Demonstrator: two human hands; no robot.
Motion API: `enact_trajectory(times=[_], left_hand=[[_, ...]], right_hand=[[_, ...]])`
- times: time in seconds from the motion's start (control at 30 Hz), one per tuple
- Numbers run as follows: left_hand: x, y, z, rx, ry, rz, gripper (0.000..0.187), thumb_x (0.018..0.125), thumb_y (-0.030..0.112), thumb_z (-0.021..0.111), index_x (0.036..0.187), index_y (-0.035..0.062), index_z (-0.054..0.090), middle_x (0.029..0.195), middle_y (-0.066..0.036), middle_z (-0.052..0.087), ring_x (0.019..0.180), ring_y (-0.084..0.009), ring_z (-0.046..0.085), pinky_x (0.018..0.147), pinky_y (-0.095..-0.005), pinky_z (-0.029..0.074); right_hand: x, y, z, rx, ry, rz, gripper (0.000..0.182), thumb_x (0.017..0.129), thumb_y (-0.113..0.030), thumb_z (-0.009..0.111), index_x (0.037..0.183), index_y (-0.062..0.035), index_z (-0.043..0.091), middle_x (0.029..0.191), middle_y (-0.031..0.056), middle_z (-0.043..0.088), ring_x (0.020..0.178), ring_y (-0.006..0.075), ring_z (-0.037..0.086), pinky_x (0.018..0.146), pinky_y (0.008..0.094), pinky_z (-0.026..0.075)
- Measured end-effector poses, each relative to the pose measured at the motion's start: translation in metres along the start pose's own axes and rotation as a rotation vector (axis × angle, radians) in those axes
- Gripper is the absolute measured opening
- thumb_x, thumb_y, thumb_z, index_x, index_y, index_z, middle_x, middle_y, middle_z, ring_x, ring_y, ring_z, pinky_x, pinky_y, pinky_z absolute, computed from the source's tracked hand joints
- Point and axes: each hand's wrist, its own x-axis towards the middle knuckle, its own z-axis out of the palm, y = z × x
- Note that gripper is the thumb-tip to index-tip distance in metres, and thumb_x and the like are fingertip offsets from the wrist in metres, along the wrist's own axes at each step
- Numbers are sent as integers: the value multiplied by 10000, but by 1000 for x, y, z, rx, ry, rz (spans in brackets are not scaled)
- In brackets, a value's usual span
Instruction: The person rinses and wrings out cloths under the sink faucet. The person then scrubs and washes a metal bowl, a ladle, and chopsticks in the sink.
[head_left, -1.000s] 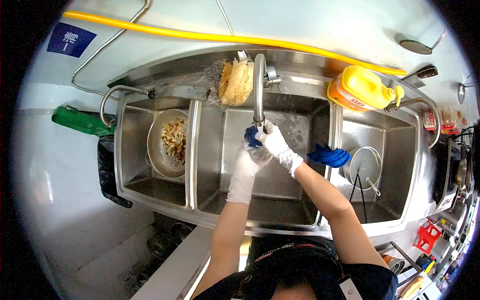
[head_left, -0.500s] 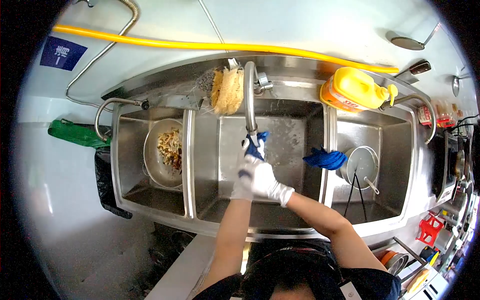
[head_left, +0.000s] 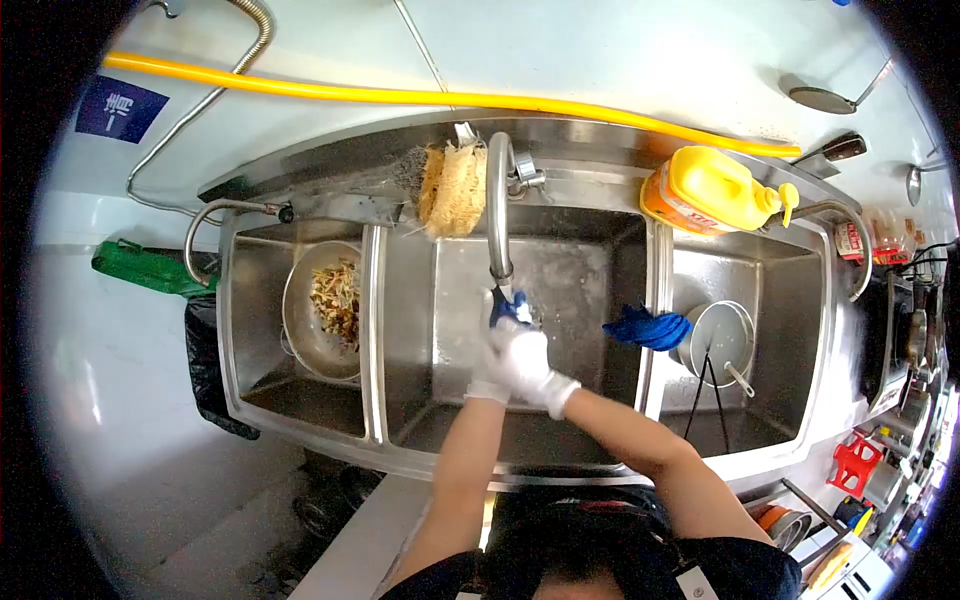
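Observation:
Both my hands wear white gloves and are pressed together over the middle sink basin point(head_left: 600, 270), just below the tap spout point(head_left: 500, 215). A bunched blue cloth point(head_left: 507, 308) pokes out beyond the fingers, under the spout's mouth. My right hand point(head_left: 526, 360) lies on top, closed around the cloth and blurred by motion. Beneath it, my left hand point(head_left: 487, 385) is closed on the same cloth, mostly hidden. A second blue cloth point(head_left: 648, 327) hangs over the divider to the right.
A pan point(head_left: 300, 345) with food scraps sits in the left basin. The right basin holds a pot point(head_left: 720, 335) with a handled tool. Behind stand a loofah sponge point(head_left: 458, 190) and a yellow pump jug point(head_left: 712, 190). A yellow hose point(head_left: 400, 97) runs along the wall.
My hands have drawn slightly nearer to me with the blue cloth, and less of the cloth shows. The view has shifted a little; other things stay in place.

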Motion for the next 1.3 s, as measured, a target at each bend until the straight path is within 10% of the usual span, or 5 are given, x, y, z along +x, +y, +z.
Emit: enact_trajectory(times=[0.1,0.53,0.7,0.93,1.3], left_hand=[[19,-13,-7,216,723,164,526,859,473,408,1117,33,532,968,-102,598,900,-258,575,806,-386,483],[17,4,-52,244,521,106,515,926,454,372,1153,10,500,1068,-140,589,1019,-270,555,902,-392,434],[6,37,18,1560,1158,84,655,890,575,377,1120,-17,538,1034,-107,596,941,-204,554,864,-307,412],[3,33,61,731,651,193,444,923,433,439,1001,20,583,923,-71,606,808,-167,605,730,-257,497],[-17,70,92,1428,614,331,268,920,246,517,870,14,642,820,-28,651,731,-82,588,682,-217,473]], right_hand=[[39,30,-15,-156,-320,98,283,744,-292,570,703,-24,650,719,183,626,596,339,611,597,429,497],[45,85,41,377,126,527,336,839,-267,519,694,18,625,722,241,608,718,368,602,666,388,478],[22,90,5,919,45,637,184,864,-187,592,859,-5,618,696,0,569,656,77,485,616,228,410],[-1,78,1,374,47,199,251,787,-45,580,1036,-30,602,815,132,646,793,249,618,728,310,472],[33,75,-56,1027,-273,167,87,856,-102,576,865,-18,554,787,-17,530,785,79,470,746,229,407]])
